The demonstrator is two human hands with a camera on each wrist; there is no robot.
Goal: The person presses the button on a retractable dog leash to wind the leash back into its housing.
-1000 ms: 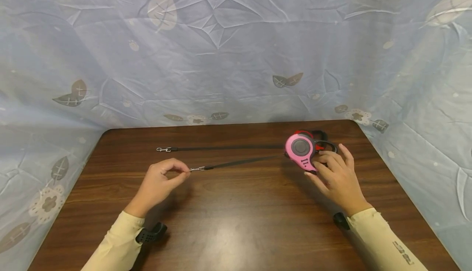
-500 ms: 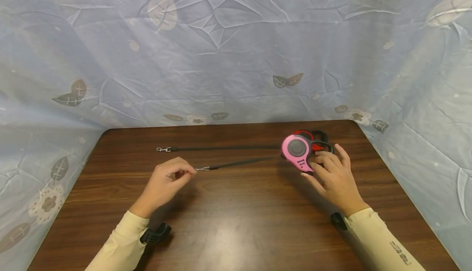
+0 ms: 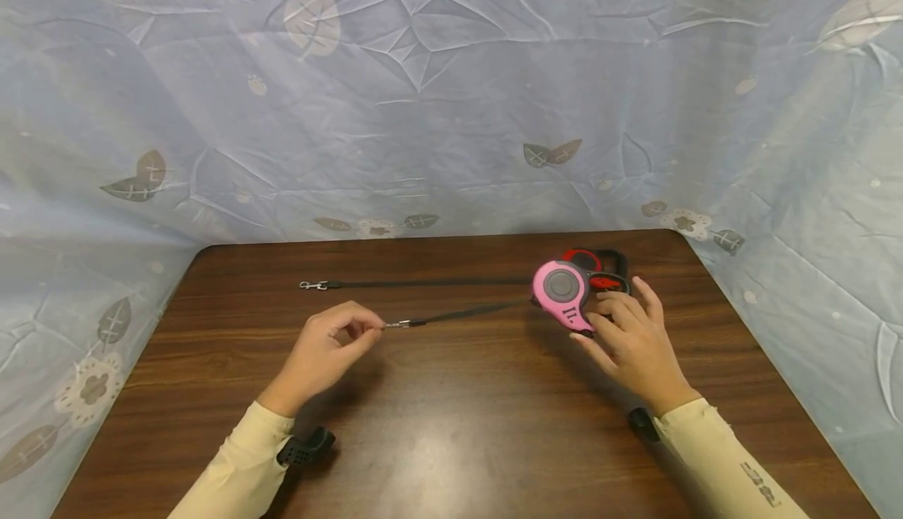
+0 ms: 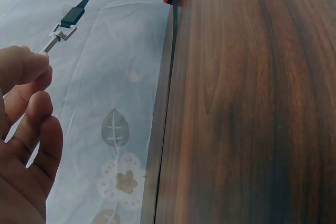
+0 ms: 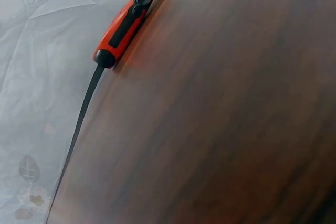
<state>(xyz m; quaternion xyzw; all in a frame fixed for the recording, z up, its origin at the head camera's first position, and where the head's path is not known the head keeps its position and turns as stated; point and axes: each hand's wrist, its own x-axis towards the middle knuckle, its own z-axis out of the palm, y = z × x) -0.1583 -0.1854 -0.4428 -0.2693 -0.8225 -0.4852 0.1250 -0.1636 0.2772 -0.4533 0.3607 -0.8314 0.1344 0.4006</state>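
Observation:
In the head view, my right hand (image 3: 638, 354) holds a pink retractable dog leash (image 3: 557, 280) by its lower end, thumb underneath and fingers at the grip side. A black strap (image 3: 466, 313) runs from its case to the left. Thumb and forefinger of my left hand (image 3: 320, 358) pinch the silver snap hook (image 4: 51, 44) at the strap's end. The strap is raised over the table and nearly straight. Behind the pink case lies a red retractable leash (image 3: 581, 255), partly covered by it. The right wrist view shows the red leash (image 5: 123, 30) but no hand.
The red leash's strap (image 3: 430, 283) stretches left along the far side of the brown wooden table (image 3: 437, 425), ending in another snap hook (image 3: 313, 286). A pale blue patterned cloth (image 3: 423, 111) hangs behind and at both sides.
My left hand has moved right with the snap hook, and my right hand has shifted slightly left with the pink leash. The strap between them looks shorter, and more of the red leash shows.

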